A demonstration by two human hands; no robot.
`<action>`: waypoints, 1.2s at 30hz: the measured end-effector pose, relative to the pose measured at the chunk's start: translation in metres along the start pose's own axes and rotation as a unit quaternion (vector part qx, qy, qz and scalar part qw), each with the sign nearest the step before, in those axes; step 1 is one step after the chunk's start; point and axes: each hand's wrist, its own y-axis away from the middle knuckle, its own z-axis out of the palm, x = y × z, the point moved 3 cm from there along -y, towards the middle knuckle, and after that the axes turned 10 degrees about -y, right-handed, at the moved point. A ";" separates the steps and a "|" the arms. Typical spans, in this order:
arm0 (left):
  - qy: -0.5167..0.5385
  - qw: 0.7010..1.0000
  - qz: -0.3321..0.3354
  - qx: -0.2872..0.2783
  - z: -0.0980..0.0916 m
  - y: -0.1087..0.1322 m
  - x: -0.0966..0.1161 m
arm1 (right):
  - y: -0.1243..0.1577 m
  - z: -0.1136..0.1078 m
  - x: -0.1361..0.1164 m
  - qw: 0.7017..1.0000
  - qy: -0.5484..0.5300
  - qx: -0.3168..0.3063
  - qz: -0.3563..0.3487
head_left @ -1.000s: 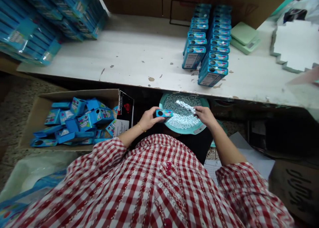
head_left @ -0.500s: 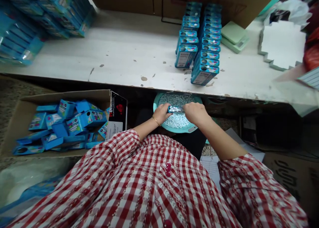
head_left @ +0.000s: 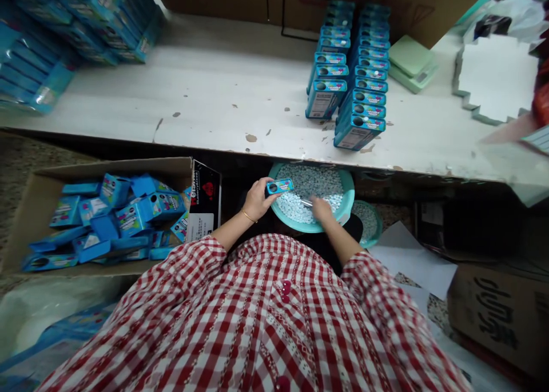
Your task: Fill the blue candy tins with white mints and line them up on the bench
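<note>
My left hand (head_left: pixel 256 200) is wrapped round a small blue box (head_left: pixel 279 186) at the left rim of a turquoise basin (head_left: pixel 350 191). The box's printed end faces up and looks closed. Many small pale candies (head_left: pixel 295 209), like mints, fill the basin. Low over them, my right hand (head_left: pixel 321 208), smeared by motion, is closed on a short metal tool (head_left: pixel 306 203) that looks like a scoop. Its working end is at the candies and is hard to make out.
Two rows of upright blue boxes (head_left: pixel 359 130) and a green scale (head_left: pixel 412 63) stand on the worn white table (head_left: pixel 206 89). A carton (head_left: pixel 107 164) of loose blue boxes is at left. A second basin (head_left: pixel 378 223) sits right, near papers (head_left: pixel 414 260).
The blue box has moved left, its open end full of white candies now replaced by a printed face. My right hand has moved from the box down to the candies with the tool.
</note>
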 end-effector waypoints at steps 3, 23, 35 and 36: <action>0.026 1.000 -0.005 -0.001 -0.001 0.001 -0.005 | -0.025 0.026 -0.024 0.994 -0.099 0.041 -0.032; -0.029 0.998 0.027 -0.055 0.032 -0.028 0.030 | 0.072 -0.119 -0.011 0.991 -0.028 0.098 -0.084; -0.036 0.998 0.027 -0.047 0.030 -0.025 0.028 | 0.096 -0.138 -0.042 0.983 0.152 0.090 -0.059; -0.031 0.999 0.022 -0.037 0.025 -0.023 0.025 | 0.090 -0.133 -0.025 0.984 0.147 0.093 -0.037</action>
